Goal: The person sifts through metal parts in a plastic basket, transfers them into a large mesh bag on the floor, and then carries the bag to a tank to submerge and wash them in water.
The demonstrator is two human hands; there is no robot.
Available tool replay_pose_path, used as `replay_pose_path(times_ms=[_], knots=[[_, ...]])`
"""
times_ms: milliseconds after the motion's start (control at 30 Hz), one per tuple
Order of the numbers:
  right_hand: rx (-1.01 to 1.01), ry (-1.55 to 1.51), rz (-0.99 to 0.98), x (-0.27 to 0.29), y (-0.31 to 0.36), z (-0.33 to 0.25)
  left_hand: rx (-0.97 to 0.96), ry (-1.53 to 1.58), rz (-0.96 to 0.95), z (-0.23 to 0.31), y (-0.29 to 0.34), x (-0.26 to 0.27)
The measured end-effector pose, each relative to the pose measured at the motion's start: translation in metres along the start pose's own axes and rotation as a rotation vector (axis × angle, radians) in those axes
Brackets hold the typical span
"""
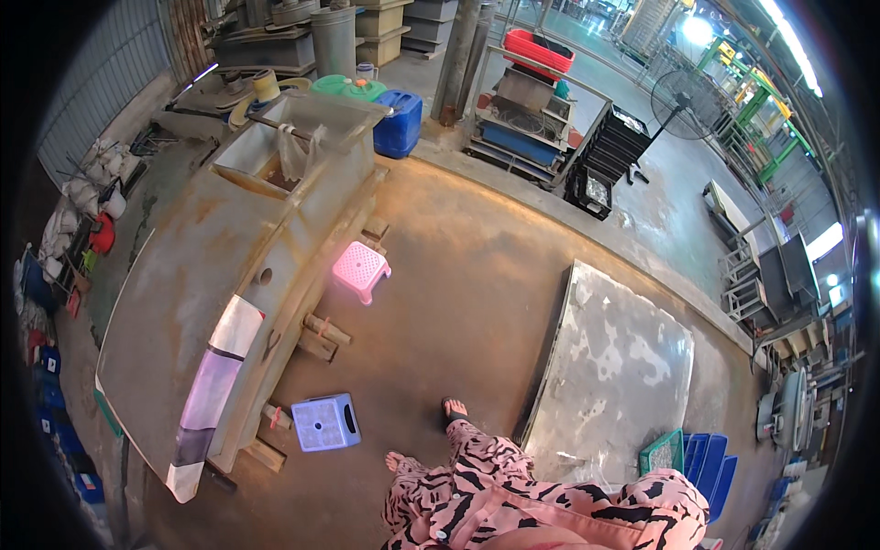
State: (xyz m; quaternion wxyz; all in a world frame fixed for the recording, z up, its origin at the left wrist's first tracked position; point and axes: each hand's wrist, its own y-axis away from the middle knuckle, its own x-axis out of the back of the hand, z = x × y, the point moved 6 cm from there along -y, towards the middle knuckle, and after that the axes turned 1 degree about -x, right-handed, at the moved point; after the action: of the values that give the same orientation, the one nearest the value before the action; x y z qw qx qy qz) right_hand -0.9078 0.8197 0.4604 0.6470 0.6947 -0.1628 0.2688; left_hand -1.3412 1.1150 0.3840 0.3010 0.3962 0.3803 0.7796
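Observation:
Neither of my hands shows; I see my pink clothing with black markings (pixel 486 458) and my feet in dark sandals (pixel 454 410) on the brown floor. Ahead to the left stand a purple plastic stool (pixel 321 423) and a pink plastic stool (pixel 360 266). Both are beside a long grey worktable (pixel 183 275) with a basin (pixel 257 160) at its far end. A white and purple cloth strip (pixel 215 385) lies along the table's near edge. Close by my right side are a green basket (pixel 660 451) and blue plastic bins (pixel 710 467).
A large stained grey slab (pixel 614 357) lies to my right. Wooden blocks (pixel 321 339) jut from under the worktable. Farther off are a blue jerrycan (pixel 399 122), a post (pixel 456 64), stacked black crates (pixel 610 151), a red tub (pixel 539 53) and a standing fan (pixel 683 103).

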Motion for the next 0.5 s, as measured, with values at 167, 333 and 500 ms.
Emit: replay_pose_path(times_ms=[167, 333, 500], knots=[[0.085, -0.064, 0.085, 0.028, -0.024, -0.051, 0.022, 0.005, -0.023, 0.023, -0.003, -0.01], [0.162, -0.108, 0.125, 0.046, -0.045, -0.078, 0.038, 0.016, -0.047, 0.032, 0.005, -0.008], [0.178, -0.067, 0.093, 0.058, -0.067, -0.05, 0.022, 0.124, -0.212, -0.01, 0.083, 0.015]])
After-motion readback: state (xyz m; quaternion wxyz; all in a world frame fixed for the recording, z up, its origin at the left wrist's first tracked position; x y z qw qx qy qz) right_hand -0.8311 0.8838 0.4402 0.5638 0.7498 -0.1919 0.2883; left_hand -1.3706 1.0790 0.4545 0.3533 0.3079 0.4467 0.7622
